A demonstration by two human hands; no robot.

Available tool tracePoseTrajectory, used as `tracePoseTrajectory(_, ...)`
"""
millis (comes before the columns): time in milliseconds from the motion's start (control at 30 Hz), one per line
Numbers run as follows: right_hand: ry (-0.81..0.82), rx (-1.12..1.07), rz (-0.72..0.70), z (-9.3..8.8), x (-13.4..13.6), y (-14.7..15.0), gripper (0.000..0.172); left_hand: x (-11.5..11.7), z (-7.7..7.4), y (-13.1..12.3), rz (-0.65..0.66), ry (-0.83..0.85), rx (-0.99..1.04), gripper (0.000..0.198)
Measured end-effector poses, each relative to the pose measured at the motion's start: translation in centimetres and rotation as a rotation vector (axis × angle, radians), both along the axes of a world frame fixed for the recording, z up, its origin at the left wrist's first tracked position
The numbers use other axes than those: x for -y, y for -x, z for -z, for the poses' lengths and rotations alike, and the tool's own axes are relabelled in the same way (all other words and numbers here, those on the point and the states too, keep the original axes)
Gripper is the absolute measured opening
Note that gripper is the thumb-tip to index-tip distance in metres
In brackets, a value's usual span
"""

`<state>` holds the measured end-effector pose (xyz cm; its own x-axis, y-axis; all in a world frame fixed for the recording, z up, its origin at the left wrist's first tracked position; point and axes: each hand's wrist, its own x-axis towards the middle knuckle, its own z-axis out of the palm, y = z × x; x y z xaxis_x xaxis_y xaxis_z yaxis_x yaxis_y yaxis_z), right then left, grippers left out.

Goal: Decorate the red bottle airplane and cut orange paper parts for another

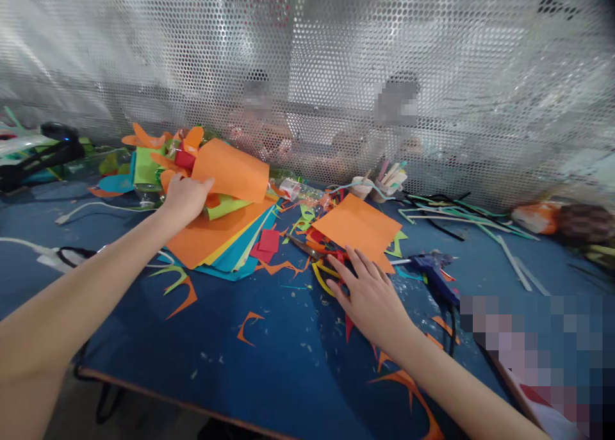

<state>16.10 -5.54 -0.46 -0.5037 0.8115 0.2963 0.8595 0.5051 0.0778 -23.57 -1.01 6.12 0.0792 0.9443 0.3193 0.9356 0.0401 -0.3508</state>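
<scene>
Hands | left hand (185,198) grips orange sheet (233,170) | right hand (371,294) perhaps touching scissors (314,248)

The near edge of the blue table (269,389) lay mostly open, with only flat orange scraps (247,328) scattered on it. Toward the middle, a stack of coloured sheets (225,241), a loose orange sheet (358,225) and scissors (327,254) crowded the surface. A glue gun (435,273) and its black cable (451,331) blocked the right side, and white cables (57,254) the left edge. A perforated screen (307,75) closed the far edge, with cups (379,187) and strips (456,212) just before it.
</scene>
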Motion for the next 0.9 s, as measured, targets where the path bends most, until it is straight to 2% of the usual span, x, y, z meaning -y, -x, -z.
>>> tracePoseTrajectory(167, 0.049, 0.071, 0.096, 0.3, -2.5, 0.0, 0.048, -1.2, 0.3, 0.9, 0.045, 0.095, 0.093, 0.043)
tracePoseTrajectory(300, 0.114, 0.063, 0.079, 0.6, -4.2, 0.0, 0.055, -0.6, 0.3, 0.3, 0.084, 0.133, 0.144, 0.075)
tracePoseTrajectory(367, 0.119, 0.043, 0.090, 0.7, -4.8, 0.4, 0.060, 0.2, 0.6, -1.4, 0.115, 0.094, 0.158, 0.082)
tracePoseTrajectory(400, 0.112, 0.034, 0.103, 0.7, -5.2, 0.7, 0.062, 0.7, 0.8, -2.7, 0.182, 0.050, 0.176, 0.085)
tracePoseTrajectory(467, 0.086, 0.024, 0.140, 0.6, -6.1, 1.3, 0.065, 1.4, 1.5, -5.6, 0.282, -0.028, 0.230, 0.081)
tracePoseTrajectory(500, 0.075, 0.022, 0.157, 0.5, -6.7, 1.5, 0.066, 1.7, 1.9, -7.2, 0.340, -0.026, 0.253, 0.073)
tracePoseTrajectory(567, 0.057, 0.020, 0.178, 0.3, -8.1, 1.7, 0.066, 2.0, 2.7, -10.3, 0.479, 0.064, 0.289, 0.059)
tracePoseTrajectory(667, 0.108, 0.062, 0.176, 0.1, -10.7, 1.0, 0.056, 2.3, 3.9, -14.2, 0.651, 0.215, 0.331, 0.052)
tracePoseTrajectory(767, 0.147, 0.089, 0.184, -0.6, -12.2, -0.6, 0.043, 2.9, 4.9, -16.7, 0.730, 0.287, 0.344, 0.051)
tracePoseTrajectory(900, 0.124, 0.101, 0.213, -2.0, -11.3, -2.6, 0.048, 3.5, 5.9, -18.0, 0.892, 0.301, 0.406, 0.048)
